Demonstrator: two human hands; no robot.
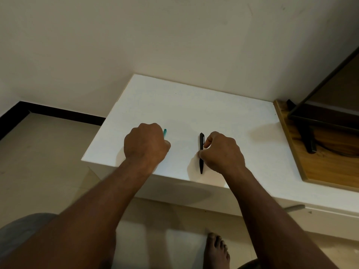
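White table [184, 105] across the middle of the head view, backed against a pale wall.

Near the table's front edge, left of its middle: left hand [146, 144], knuckles up, curled in a fist round a teal pen [165, 132]. Only the pen's far tip showing, poking past the knuckles toward the table's back; rest of it hidden inside the fist.

Just right of the table's middle, also near the front edge: right hand [221, 152], fingers curled, pinching a black pen [201, 152] at mid-barrel between thumb and forefinger. Black pen running front to back over the table, clip end toward the back, tip toward the front edge, shadow close beside it. Lying flat or slightly raised: cannot tell.

Hands well apart, a bare strip of table between them, each clamped on its own pen.

At the table's right end: wooden board [320, 167], a black stand [308, 140] on it. Below the table's front edge: pale tiled floor [48, 152], a bare foot [216, 249], a grey cushion [23, 228] off to the left. Black skirting [64, 113] along the wall, left of the table.
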